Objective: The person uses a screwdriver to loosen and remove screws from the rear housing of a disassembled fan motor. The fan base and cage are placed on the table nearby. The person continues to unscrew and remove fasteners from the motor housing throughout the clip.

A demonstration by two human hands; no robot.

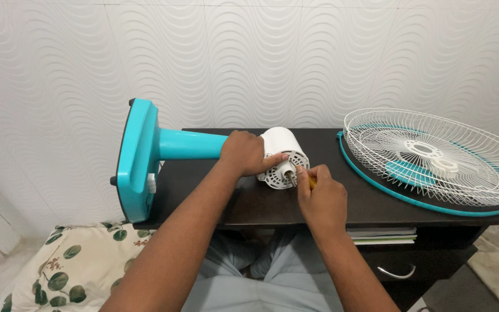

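A fan body lies on its side on a dark table (376, 205): a turquoise base (140, 159) at the left, a turquoise neck (192, 144), and a white motor housing (281, 150) facing me. My left hand (244, 153) grips the housing at its left side, thumb on the vented front. My right hand (319, 193) holds a screwdriver with a yellow handle (312, 182), mostly hidden by my fingers, its tip at the motor's front next to the shaft (289, 172).
White wire fan guards with a turquoise rim (428, 156) lie stacked at the table's right, turquoise blades beneath. Books (382, 235) sit on a shelf under the tabletop. A leaf-patterned cushion (70, 266) lies lower left. A wavy white wall stands close behind.
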